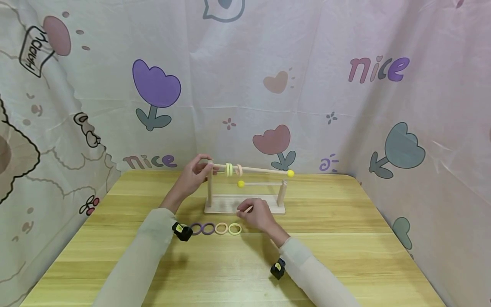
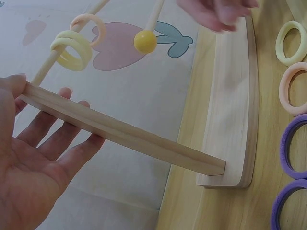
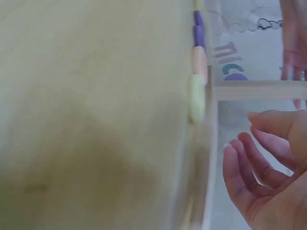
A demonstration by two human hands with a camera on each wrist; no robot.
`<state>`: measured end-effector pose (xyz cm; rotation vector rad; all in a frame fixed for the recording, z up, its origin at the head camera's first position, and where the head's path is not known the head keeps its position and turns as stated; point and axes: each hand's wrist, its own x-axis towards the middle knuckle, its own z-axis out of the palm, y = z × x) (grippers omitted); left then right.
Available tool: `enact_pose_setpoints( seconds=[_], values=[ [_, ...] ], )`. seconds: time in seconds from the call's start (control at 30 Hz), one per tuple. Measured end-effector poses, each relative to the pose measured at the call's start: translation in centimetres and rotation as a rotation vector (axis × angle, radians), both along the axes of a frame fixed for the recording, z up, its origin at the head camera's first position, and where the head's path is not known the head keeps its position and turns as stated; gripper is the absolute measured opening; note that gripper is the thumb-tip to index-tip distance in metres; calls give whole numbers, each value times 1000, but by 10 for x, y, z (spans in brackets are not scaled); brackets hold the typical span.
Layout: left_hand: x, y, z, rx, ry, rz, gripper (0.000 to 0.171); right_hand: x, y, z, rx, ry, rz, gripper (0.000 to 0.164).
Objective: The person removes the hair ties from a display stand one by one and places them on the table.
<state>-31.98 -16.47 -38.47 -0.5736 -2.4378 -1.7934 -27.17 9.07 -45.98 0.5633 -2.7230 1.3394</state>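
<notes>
My left hand (image 1: 193, 175) holds the top of the left post (image 2: 129, 127) of a wooden rack, its thumb at the tip and its fingers behind. From that post a rod (image 1: 261, 170) runs right to a yellow ball; two pale yellow hair ties (image 2: 72, 50) and a peach hair tie (image 2: 91, 24) hang on it. A lower bare rod (image 1: 262, 183) with its own yellow ball extends left from the right post (image 1: 282, 194). My right hand (image 1: 258, 214) is over the front of the rack's base (image 1: 226, 204), fingers loosely bent with nothing between them in the right wrist view.
In front of the base lies a row of hair ties: a pale yellow one (image 1: 235, 229), a peach one (image 1: 221, 228), two purple ones (image 1: 208, 228) and another partly hidden by the left wrist. A printed cloth (image 1: 230, 64) hangs behind the wooden table (image 1: 345, 256).
</notes>
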Motion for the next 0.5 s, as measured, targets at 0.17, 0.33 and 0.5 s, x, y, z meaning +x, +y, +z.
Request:
enact_pose_setpoints(
  seconds=[0.17,0.33,0.5],
  values=[
    [0,0,1,-4,7,-1,31,-2,0,17,-93,44,-62,5],
    [0,0,1,-2,11,-2,31,-5,-2,28,-172,104,-107,7],
    [0,0,1,11,12,-12,31,-8,-5,35,-237,159,-164,7]
  ],
)
